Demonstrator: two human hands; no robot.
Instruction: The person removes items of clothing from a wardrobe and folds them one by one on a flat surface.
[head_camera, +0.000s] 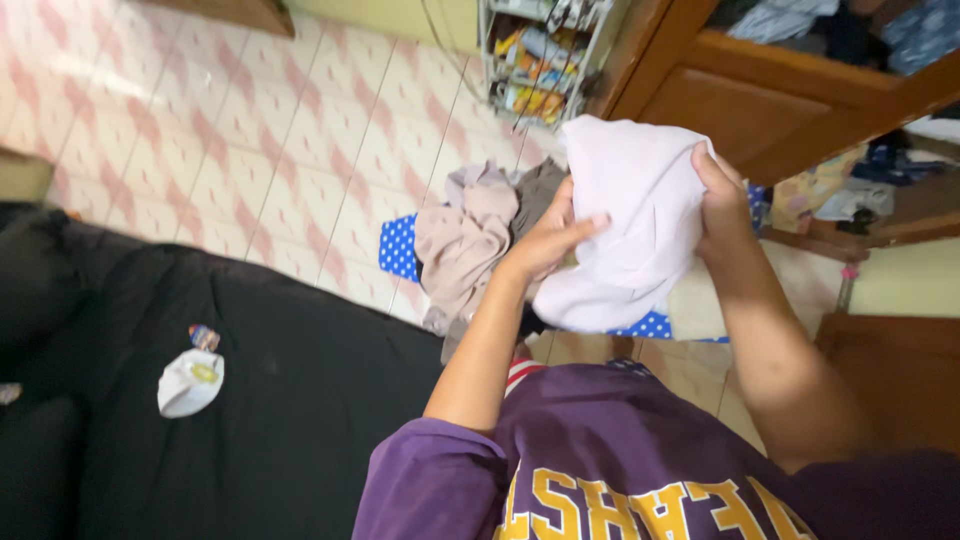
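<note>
Loosely bunched as it is, the pale pink cloth (640, 215) could slip free and drop: much of it hangs unsupported below the two grips, and neither hand has a broad hold. The left hand (550, 235) is curled against the cloth's near side, fingers closed into its folds. The right hand (722, 205) clamps the far edge, thumb and fingers pinched over it. Both hold it up at chest height, hands close together. Just beyond the left hand lies a heap of beige and grey clothes (475, 240) on a blue dotted sheet (400, 250).
</note>
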